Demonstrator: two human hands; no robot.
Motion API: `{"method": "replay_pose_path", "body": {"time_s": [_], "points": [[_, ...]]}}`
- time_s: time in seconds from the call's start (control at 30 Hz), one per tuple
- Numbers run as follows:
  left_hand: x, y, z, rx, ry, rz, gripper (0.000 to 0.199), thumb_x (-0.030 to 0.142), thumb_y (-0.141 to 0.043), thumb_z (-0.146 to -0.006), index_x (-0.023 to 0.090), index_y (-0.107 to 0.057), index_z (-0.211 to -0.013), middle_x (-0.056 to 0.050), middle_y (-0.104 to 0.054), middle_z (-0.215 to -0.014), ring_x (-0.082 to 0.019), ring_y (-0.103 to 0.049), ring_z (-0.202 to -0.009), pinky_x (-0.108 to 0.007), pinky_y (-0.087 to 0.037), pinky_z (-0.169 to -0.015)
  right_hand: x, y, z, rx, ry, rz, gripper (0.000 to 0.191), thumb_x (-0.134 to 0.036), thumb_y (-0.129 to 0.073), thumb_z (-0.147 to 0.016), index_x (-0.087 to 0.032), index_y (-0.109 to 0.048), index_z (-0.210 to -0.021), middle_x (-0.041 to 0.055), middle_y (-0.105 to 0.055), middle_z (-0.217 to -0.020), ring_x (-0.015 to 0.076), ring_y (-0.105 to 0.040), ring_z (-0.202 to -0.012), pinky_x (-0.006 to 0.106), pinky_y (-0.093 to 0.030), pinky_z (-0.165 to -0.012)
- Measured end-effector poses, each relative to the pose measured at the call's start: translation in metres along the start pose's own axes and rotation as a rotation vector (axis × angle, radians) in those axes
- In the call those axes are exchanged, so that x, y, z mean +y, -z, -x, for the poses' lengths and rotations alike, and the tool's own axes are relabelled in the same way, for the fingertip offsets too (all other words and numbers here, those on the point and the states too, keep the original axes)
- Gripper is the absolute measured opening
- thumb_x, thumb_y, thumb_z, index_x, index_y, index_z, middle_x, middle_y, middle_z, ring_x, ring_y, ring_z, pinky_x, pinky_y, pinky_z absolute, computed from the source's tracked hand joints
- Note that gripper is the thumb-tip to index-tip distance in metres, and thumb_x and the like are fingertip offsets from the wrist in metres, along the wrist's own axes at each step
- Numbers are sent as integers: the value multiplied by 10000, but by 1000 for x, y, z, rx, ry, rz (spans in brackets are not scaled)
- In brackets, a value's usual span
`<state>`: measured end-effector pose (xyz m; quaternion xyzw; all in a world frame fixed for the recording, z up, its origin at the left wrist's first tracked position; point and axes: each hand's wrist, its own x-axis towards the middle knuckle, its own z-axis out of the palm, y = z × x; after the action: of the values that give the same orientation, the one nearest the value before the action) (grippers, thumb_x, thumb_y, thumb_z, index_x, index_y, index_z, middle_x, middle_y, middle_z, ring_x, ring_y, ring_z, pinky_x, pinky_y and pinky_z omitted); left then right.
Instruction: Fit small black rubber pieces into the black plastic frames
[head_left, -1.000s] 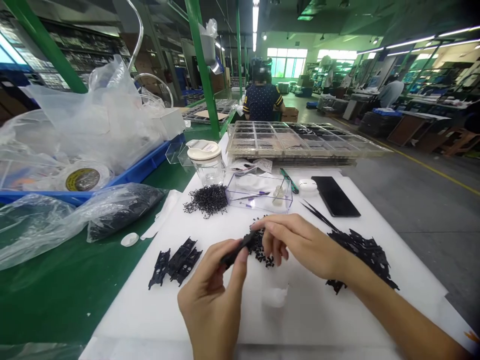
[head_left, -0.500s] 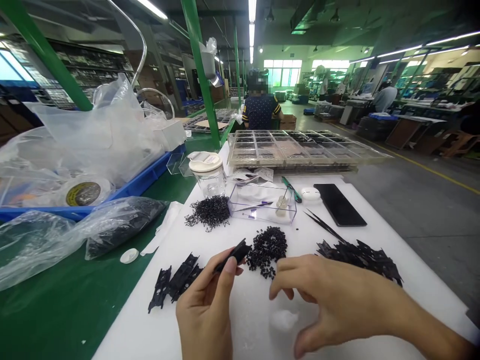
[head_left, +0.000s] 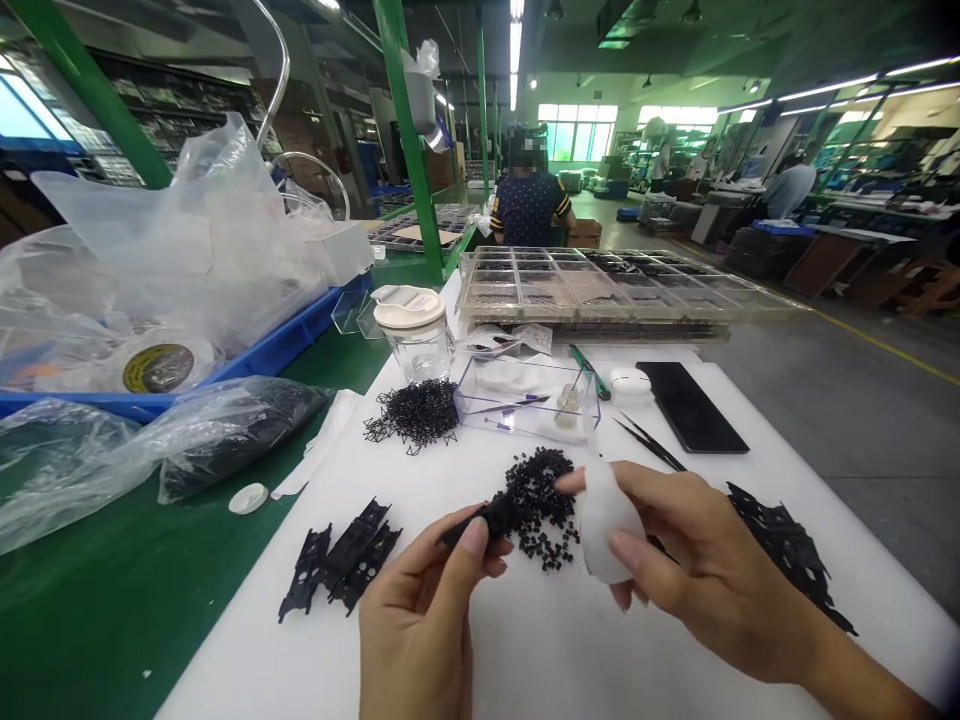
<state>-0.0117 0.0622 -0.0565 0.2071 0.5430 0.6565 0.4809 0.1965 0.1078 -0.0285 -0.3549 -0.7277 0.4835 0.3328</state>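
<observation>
My left hand (head_left: pixel 435 590) is closed on a black plastic part (head_left: pixel 487 522), gripped between thumb and fingers and held level above the white board. My right hand (head_left: pixel 697 570) grips a white rounded piece (head_left: pixel 611 525), tilted up on its edge; whether it is a lid or a small dish I cannot tell. Behind both hands lies a pile of tiny black pieces (head_left: pixel 541 490). Several flat black plastic parts (head_left: pixel 341 560) rest left of my left hand. More of these parts (head_left: pixel 787 550) lie to the right, partly hidden by my right hand.
Thin black bent pieces (head_left: pixel 415 412) are heaped before a lidded clear cup (head_left: pixel 414 330). Nearby are a clear box (head_left: pixel 525 405), a green cutter (head_left: pixel 591 372), tweezers (head_left: pixel 649 442) and a black phone (head_left: pixel 694 408). A compartment tray (head_left: pixel 600 290) stands behind; a person sits beyond.
My right hand has picked up the white rounded piece from the board and raised it beside the tiny black pieces. My left hand still holds the black part, now turned slightly.
</observation>
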Motion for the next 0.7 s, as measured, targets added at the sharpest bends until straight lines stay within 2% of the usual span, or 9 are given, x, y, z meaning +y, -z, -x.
{"method": "replay_pose_path", "body": {"time_s": [0.07, 0.13, 0.2, 0.3, 0.43, 0.53, 0.7], "points": [[-3, -1, 2, -24, -1, -19, 333, 420, -965, -632, 196, -848, -848, -40, -783, -721, -125, -702, -638, -152, -577, -643, 1, -1, 0, 135, 50, 64, 432, -317, -601, -997, -323, -611, -1429, 51, -702, -881, 252, -685, -796, 349, -543, -717], [-5, -4, 5, -65, -4, -31, 298, 415, -963, -634, 213, -853, -824, -42, -785, -725, -135, -709, -631, -168, -586, -639, 1, -1, 0, 270, 117, 98, 465, -349, -592, -1005, -368, -586, -1469, 76, -719, -1035, 299, -686, -962, 384, -548, -799], [-8, -10, 9, -158, -3, -36, 256, 404, -949, -657, 226, -860, -818, -59, -796, -770, -158, -723, -650, -206, -605, -654, 2, -3, 0, 350, 130, 78, 472, -355, -536, -1039, -388, -533, -1510, 70, -713, -998, 267, -681, -889, 377, -547, -774], [-11, -23, 16, -302, -22, -29, 186, 362, -920, -700, 228, -866, -817, -76, -791, -826, -181, -725, -668, -256, -618, -662, 4, -9, -3, 378, 110, -23, 500, -345, -474, -1077, -395, -413, -1571, 25, -672, -866, 174, -594, -652, 309, -522, -622], [-17, -33, 23, -362, -127, -86, 104, 287, -848, -789, 245, -868, -882, -69, -771, -827, -191, -716, -732, -265, -601, -691, 8, -20, -8, 362, 64, -57, 463, -368, -507, -1071, -369, -442, -1530, 38, -673, -999, 160, -608, -742, 277, -533, -636], [-22, -31, 24, -433, -184, -162, 108, 272, -799, -844, 269, -866, -929, -64, -761, -804, -186, -702, -729, -258, -576, -674, 8, -25, -9, 341, 11, -44, 431, -379, -515, -1071, -357, -464, -1498, 20, -666, -964, 154, -626, -770, 264, -552, -669], [-27, -31, 24, -451, -144, -143, 117, 276, -798, -855, 292, -866, -948, -50, -748, -774, -159, -687, -698, -218, -544, -623, 8, -26, -8, 351, 13, -70, 367, -371, -491, -1085, -382, -484, -1451, -13, -668, -960, 116, -629, -756, 213, -547, -674]]}}
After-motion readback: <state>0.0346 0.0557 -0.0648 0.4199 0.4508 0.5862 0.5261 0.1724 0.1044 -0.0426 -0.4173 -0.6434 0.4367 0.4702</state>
